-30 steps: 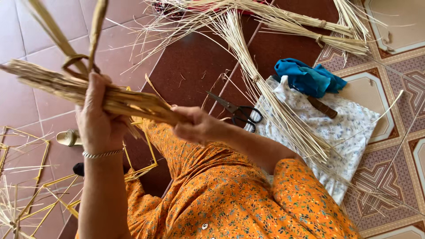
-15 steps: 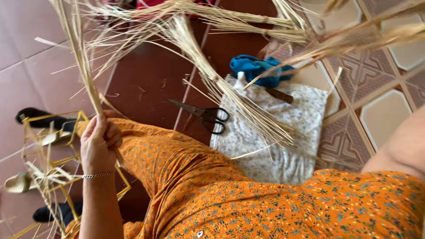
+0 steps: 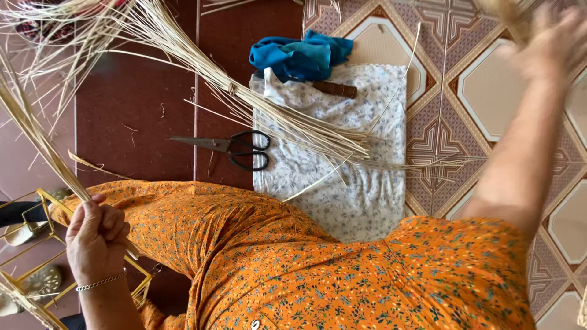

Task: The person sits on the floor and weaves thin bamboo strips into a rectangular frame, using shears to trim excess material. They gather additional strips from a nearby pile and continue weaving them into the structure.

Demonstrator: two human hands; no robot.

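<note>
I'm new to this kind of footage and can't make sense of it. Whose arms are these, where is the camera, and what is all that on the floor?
The single view comes from a camera worn on a person's head, looking down at their own lap, clothed in orange flowered fabric. There is no machine. The left hand, with a bracelet, is closed around a bunch of pale straw-like stalks. The right hand is raised and blurred; what it holds is unclear. On the tiled floor lie black-handled scissors, a white flowered cloth, a blue cloth, a brown-handled tool and a long stalk bundle.
</note>
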